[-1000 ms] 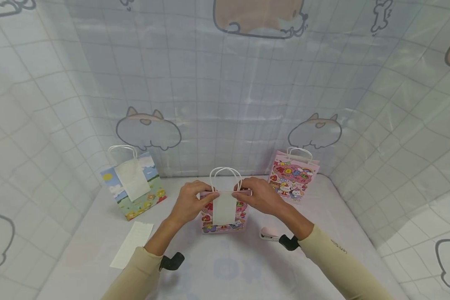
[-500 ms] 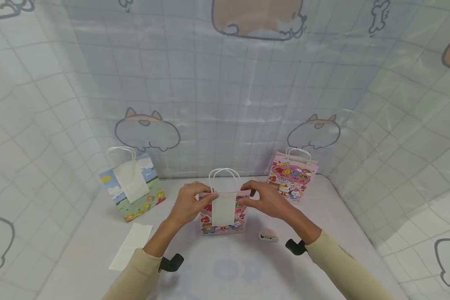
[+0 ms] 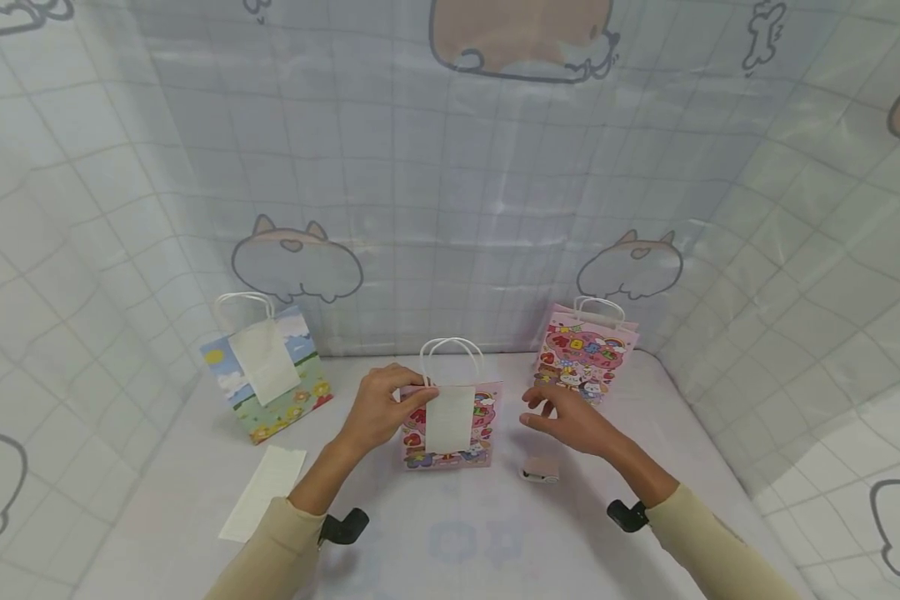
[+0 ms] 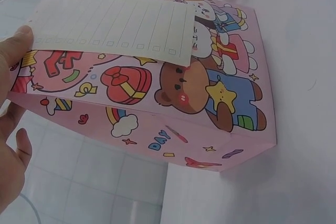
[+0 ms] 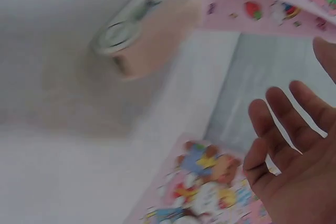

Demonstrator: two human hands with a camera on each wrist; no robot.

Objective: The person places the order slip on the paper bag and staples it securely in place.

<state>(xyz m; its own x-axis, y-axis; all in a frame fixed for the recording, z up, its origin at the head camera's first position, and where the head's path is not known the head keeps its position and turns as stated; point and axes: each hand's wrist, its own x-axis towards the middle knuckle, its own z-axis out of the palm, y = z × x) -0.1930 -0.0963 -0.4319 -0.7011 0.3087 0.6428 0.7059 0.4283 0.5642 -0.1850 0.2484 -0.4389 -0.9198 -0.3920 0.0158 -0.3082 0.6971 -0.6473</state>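
Loose paper: A pale strip of paper [image 3: 264, 493] lies flat on the table [image 3: 457, 504], near the left forearm, slanting away from the person.
Stapler: A small pink-and-white stapler [image 3: 542, 468], blurred in the right wrist view, sits just right of the middle bag, apart from it. Its long axis runs roughly left to right. It lies a little nearer the person than the right hand, which is much the closer hand.
Right hand: The right hand [image 3: 570, 421] hangs above and beyond the stapler, fingers apart and lightly bent, holding nothing.
Middle bag: A pink cartoon gift bag [image 3: 486, 433] stands between the hands, white handles up, a lined slip [image 3: 450, 421] down its front.
Left hand: The left hand [image 3: 382, 407] pinches the bag's top edge, thumb at the slip's upper left corner.
Behind: A meadow-print bag [image 3: 277, 415] leans at left, a second pink bag [image 3: 585, 350] at right.
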